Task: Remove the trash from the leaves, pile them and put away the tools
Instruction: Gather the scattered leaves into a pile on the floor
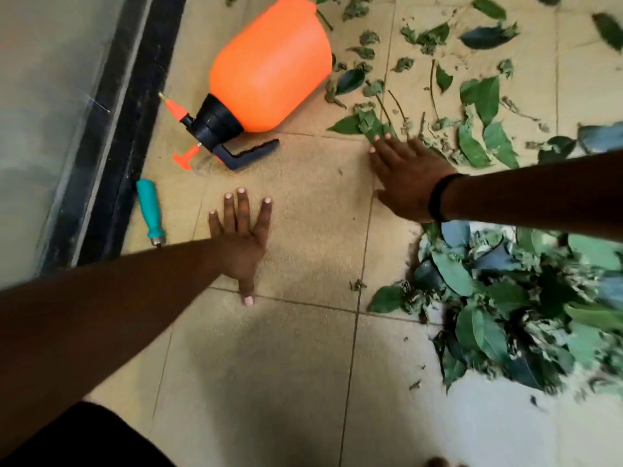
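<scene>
The working end of the teal-handled tool is hidden under the left forearm, so only its smooth plastic handle and a metal collar show, lying close along the dark stone threshold at the left. The right forearm crosses over the top of the leaf pile, and the pile runs out of view at the right edge; motion blur smears its leaves, so any trash among them cannot be made out. A pale sheet-like patch shows beneath the pile, too blurred to identify. The orange sprayer lies on its side on the floor, a rounded matte plastic tank with a black pump head, black trigger handle and a small orange nozzle pointing toward the threshold; its top is cut off by the frame. The floor is beige tile, slightly grainy, with thin dark grout lines. The left hand lies flat on bare tile, its grip spread with fingers straight and apart, holding nothing. The right hand, a dark band at the wrist, is also spread flat, fingertips touching the nearest of the scattered leaves and thin twigs strewn across the upper right. Between the hands, and below them, is open tile with only a few crumbs.
</scene>
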`<state>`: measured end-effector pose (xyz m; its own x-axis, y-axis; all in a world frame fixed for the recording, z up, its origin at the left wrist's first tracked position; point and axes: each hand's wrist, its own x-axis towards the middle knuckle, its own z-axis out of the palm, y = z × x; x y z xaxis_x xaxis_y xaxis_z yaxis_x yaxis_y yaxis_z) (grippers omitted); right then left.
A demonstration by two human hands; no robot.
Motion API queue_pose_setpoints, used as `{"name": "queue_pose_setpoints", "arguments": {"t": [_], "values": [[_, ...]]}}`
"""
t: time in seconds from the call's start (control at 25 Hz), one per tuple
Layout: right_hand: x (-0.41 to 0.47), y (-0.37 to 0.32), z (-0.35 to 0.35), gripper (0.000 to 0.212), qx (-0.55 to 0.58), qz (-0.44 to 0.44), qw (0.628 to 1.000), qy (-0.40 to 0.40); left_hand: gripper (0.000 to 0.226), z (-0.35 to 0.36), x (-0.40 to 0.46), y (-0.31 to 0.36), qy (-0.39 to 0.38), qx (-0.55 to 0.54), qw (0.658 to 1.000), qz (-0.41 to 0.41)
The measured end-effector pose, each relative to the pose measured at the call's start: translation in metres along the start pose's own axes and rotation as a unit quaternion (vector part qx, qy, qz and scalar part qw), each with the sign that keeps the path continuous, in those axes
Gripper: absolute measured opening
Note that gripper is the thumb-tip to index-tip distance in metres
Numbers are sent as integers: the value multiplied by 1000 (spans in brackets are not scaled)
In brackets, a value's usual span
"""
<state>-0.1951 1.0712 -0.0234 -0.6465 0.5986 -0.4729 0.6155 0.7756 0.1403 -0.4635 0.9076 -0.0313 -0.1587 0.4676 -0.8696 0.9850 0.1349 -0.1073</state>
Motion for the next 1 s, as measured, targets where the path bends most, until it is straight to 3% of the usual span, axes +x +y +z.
{"name": "queue_pose_setpoints", "arguments": {"t": [0.12,0.24,0.32,0.4,0.52,0.6,0.76,0.84,0.92,1.0], "values": [[-49,-42,15,74,58,-100,991,60,191,-1,-3,2,1,-2,1000,-6],[-103,-116,58,72,86,-331,937,77,190,-1,-5,7,-10,-2,1000,-16],[-124,-135,86,73,39,-406,911,62,188,-3,-8,12,-13,4,999,-34],[-120,-124,99,78,3,-384,922,47,187,-6,-11,16,-25,9,998,-56],[-98,-78,86,77,50,-172,983,48,187,-8,-19,35,-21,-28,993,-109],[-102,-56,85,74,131,-62,987,65,183,-7,-25,65,5,-64,992,-107],[-192,-125,131,78,177,-153,957,171,180,11,-27,134,-6,-95,995,-20],[-236,-175,157,74,193,-236,938,163,183,18,-26,148,-32,-92,994,-46],[-240,-184,174,68,167,-290,931,145,184,19,-23,149,-41,-91,994,-46],[-217,-155,176,65,150,-240,948,147,184,17,-25,146,-34,-89,995,-42]]}}
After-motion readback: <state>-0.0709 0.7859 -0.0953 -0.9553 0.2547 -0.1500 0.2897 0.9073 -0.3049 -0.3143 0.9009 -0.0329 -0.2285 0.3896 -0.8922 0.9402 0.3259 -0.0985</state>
